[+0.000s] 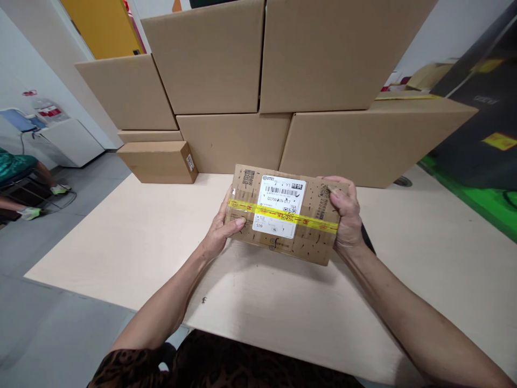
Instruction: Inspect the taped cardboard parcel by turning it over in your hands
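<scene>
A flat brown cardboard package (307,248) is held up over the pale table (161,226), slightly tilted, its printed face toward me. It bears a white shipping label with a barcode, and yellow tape runs across it. My left hand (221,229) grips the package's left edge, thumb on the front face. At the right edge, my right hand (348,213) is closed round the upper corner, thumb on the front. The fingers behind the package are mostly hidden. A dark object, partly covered by my right wrist, lies on the table.
Large cardboard boxes (218,64) are stacked along the table's far side. A smaller brown box (155,164) stands at the back left. Beyond the left edge, a seated person's legs (44,178) show near a white cabinet (72,143).
</scene>
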`<state>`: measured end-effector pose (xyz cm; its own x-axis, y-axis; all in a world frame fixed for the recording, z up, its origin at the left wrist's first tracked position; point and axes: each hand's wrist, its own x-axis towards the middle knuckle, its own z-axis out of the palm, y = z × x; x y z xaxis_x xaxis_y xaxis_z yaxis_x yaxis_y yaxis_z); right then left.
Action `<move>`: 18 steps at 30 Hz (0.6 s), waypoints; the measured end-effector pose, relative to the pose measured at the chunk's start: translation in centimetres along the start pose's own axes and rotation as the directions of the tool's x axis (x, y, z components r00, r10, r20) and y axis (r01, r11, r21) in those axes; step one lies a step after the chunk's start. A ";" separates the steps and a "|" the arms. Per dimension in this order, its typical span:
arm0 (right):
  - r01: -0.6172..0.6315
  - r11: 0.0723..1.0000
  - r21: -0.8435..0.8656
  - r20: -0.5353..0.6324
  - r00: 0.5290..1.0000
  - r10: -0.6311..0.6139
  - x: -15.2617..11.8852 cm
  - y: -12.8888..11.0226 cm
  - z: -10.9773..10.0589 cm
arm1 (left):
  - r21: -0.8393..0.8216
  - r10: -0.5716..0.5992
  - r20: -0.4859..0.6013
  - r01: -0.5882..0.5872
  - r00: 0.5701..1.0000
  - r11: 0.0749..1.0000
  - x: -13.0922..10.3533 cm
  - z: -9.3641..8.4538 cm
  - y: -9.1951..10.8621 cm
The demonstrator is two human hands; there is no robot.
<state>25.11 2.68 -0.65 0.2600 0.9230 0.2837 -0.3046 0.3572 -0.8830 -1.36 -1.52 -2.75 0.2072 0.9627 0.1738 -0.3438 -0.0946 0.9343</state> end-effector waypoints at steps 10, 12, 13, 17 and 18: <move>-0.012 1.000 0.010 -0.013 1.000 0.012 0.0 0.0 0.0 | 0.008 0.004 -0.002 -0.004 1.000 1.000 -0.1 0.2 0.2; -0.008 1.000 0.017 -0.015 1.000 0.008 0.0 0.0 0.0 | 0.006 0.004 -0.001 -0.004 1.000 1.000 -0.1 0.2 0.1; -0.006 1.000 0.020 -0.015 1.000 0.006 0.0 0.0 0.0 | 0.005 0.005 -0.002 -0.005 1.000 1.000 -0.1 0.2 0.1; 0.000 1.000 0.004 -0.003 1.000 0.000 0.0 -0.1 0.1 | 0.004 0.009 -0.001 -0.009 1.000 1.000 0.0 0.1 0.0; -0.003 1.000 0.003 -0.006 1.000 0.003 0.0 -0.1 0.1 | 0.003 0.013 -0.002 -0.013 1.000 1.000 0.0 0.1 -0.1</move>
<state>25.03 2.65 -0.53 0.2646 0.9231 0.2790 -0.3083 0.3551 -0.8825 -1.29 -1.55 -2.79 0.2003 0.9620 0.1856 -0.3436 -0.1084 0.9328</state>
